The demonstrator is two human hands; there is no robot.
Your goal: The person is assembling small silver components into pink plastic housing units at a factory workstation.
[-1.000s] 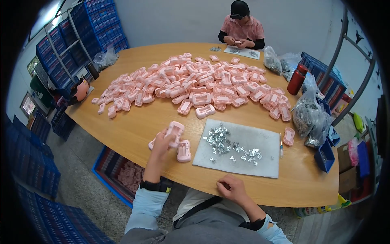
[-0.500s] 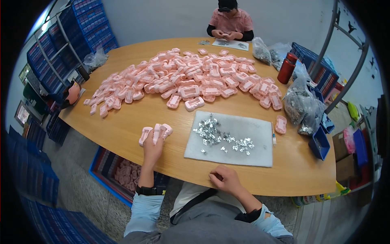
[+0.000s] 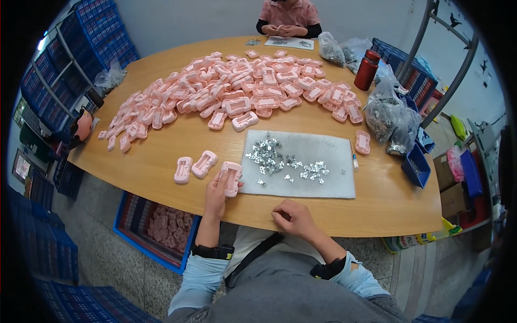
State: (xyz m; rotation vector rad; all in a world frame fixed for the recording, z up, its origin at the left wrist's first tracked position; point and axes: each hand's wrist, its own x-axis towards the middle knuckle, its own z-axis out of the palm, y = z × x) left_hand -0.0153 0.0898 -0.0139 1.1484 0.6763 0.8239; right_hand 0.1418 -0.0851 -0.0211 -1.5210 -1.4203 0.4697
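Head view: left hand grips a pink plastic housing at the grey mat's left edge.
Fingers clasp the housing, which lies on the wooden table touching the mat. Two more pink housings lie just to its left. The right hand rests loosely curled on the table's near edge, holding nothing visible. Small metal clips scatter across the mat; a large pile of pink housings lies beyond.

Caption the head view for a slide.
Left hand grips a pink plastic shell beside a grey mat of metal clips.
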